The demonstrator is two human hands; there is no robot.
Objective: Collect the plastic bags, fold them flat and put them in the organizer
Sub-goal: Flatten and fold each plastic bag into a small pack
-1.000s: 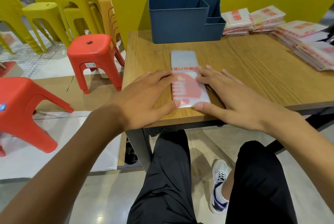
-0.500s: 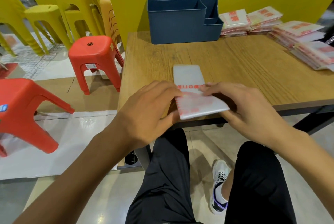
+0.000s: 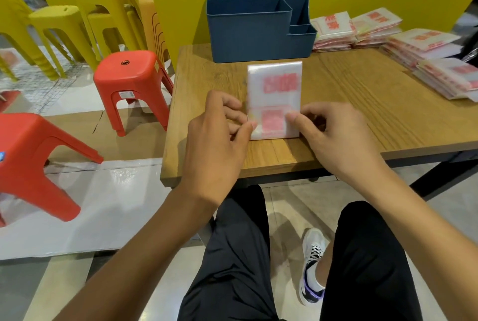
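- The folded bag (image 3: 274,93) stands upright between the hands on the table (image 3: 362,113), long axis vertical, printed face toward the person.
- Left hand (image 3: 217,137) pinches its lower left edge.
- Right hand (image 3: 331,134) pinches its lower right edge.
- The organizer (image 3: 256,28) sits beyond both hands.
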